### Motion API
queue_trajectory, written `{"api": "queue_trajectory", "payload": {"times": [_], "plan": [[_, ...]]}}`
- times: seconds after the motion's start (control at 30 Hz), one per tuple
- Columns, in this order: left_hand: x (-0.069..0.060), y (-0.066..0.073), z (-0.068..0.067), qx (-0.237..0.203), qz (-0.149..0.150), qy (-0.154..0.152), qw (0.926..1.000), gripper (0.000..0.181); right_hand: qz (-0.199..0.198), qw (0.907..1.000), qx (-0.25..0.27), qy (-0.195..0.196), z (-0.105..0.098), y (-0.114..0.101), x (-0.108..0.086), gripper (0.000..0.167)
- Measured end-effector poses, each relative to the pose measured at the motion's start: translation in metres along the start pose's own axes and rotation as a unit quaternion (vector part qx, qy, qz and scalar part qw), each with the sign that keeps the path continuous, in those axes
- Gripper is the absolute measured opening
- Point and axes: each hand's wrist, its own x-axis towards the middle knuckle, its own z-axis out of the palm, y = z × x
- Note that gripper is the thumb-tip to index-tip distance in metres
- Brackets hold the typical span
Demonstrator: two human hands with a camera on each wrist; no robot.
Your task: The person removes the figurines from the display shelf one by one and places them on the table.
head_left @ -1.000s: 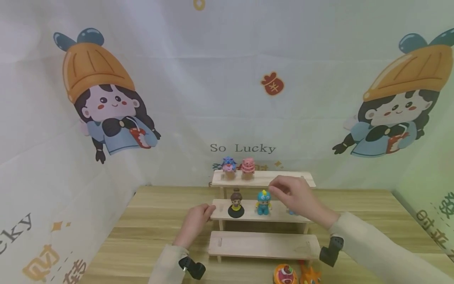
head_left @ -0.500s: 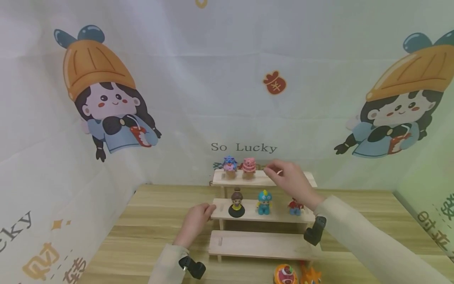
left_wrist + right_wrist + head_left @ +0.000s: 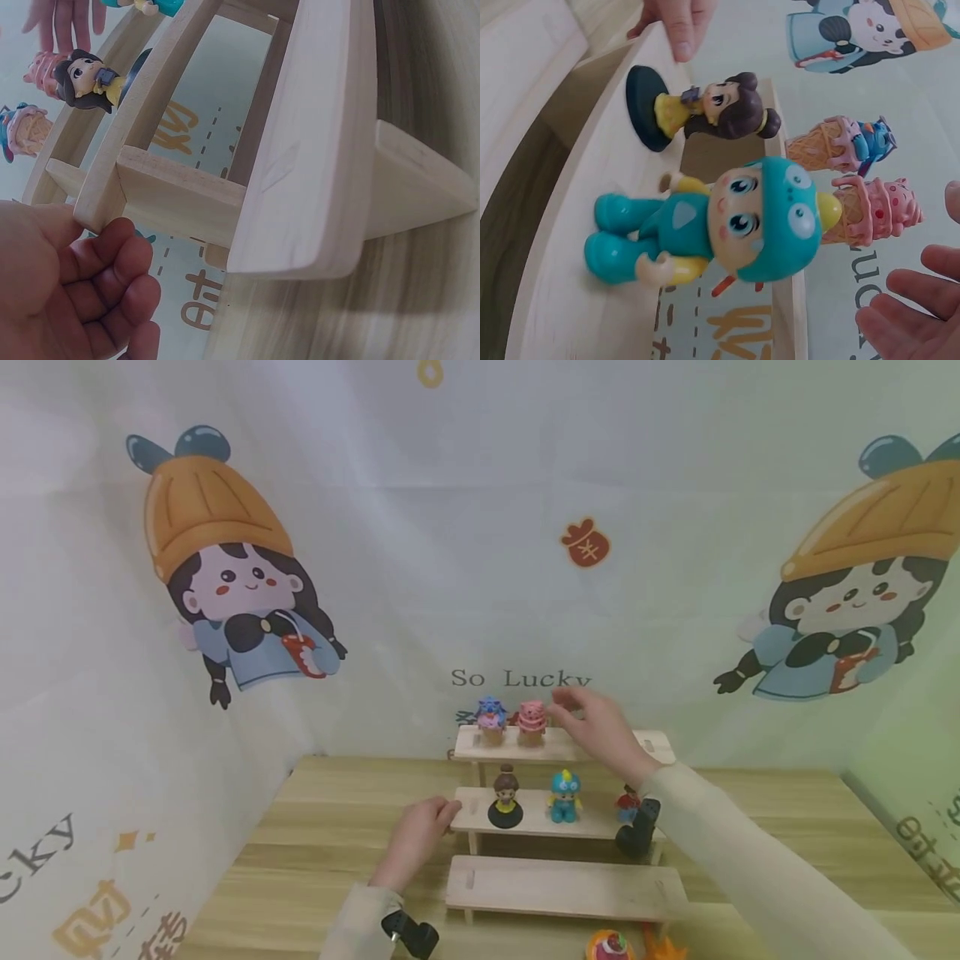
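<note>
My left hand [image 3: 420, 835] grips the left end of the middle tier of a wooden step shelf [image 3: 592, 817]; the left wrist view shows its fingers [image 3: 112, 262] curled under that end. Up at the top tier, my right hand [image 3: 596, 727] is just right of a pink ice-cream-cone figurine [image 3: 532, 722]. In the right wrist view its fingers [image 3: 907, 322] are spread, with a gap to that figurine. Left of it stands a blue cone figurine [image 3: 491, 720]. The middle tier bears a brown-haired doll figurine [image 3: 506, 797], a teal-suited figurine [image 3: 565, 797] and a red-and-blue figurine [image 3: 627, 800], partly hidden by the wrist camera.
The lowest tier [image 3: 562, 887] is nearest to me. In front of it, at the bottom edge of the head view, are a round orange toy [image 3: 609, 946] and a spiky orange toy [image 3: 666, 947]. A printed cloth backdrop [image 3: 450, 568] rises behind the wooden table [image 3: 322, 827].
My right hand has risen from beside the red-and-blue figurine, which it hid, to the top tier next to the pink figurine. My left hand keeps its grip on the middle tier.
</note>
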Motion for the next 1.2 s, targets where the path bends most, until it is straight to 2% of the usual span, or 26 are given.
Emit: {"api": "queue_trajectory", "payload": {"times": [0.43,0.8,1.0,1.2], "plan": [[-0.001,0.001,0.002,-0.003,-0.004,0.002,1.0000,0.035,0.034,0.9969,0.059,-0.040,0.013,-0.006,0.013,0.044],[-0.001,0.002,0.002,0.001,-0.002,0.006,1.0000,0.034,0.051,0.9925,0.110,-0.015,0.022,-0.006,0.016,0.036],[-0.002,0.002,0.002,0.000,-0.003,0.008,1.0000,0.034,0.068,0.9906,0.119,0.002,0.023,-0.007,0.014,0.031],[-0.002,0.003,0.002,-0.007,-0.006,0.006,0.9999,0.035,0.071,0.9896,0.125,0.003,0.022,-0.007,0.013,0.028]]}}
